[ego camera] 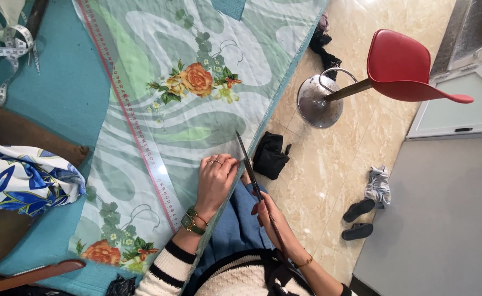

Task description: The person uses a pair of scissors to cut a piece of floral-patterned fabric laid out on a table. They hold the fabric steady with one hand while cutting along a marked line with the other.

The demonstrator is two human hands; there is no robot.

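At the table's left edge a white tape measure [0, 46] lay coiled on the teal table cover [60, 82], with a bundle of blue-and-white floral cloth [24, 178] below it and a brown strap [30, 274] near the bottom corner. Spread across the middle was my pale green fabric [197, 55], thin and smooth, printed with orange roses and swirling bands; a clear plastic ruler [137, 137] with a red scale ran along it from the top edge down toward my wrist. My left hand [214, 181], fingers flat and close together, pressed the fabric down just inside its right-hand edge, a ring and a green-faced watch [189, 222] showing. Just beside it my right hand [271, 216] was closed around the handles of long dark scissors [252, 170], whose slim metal blades pointed away from me, their long axis lying along the fabric's cut edge; I could not tell whether the blades were parted. Off the table, on the glossy marble floor [329, 181], stood a red stool [400, 68] on a chrome base, beside a dark scrap of cloth [269, 156] and black sandals [358, 219].
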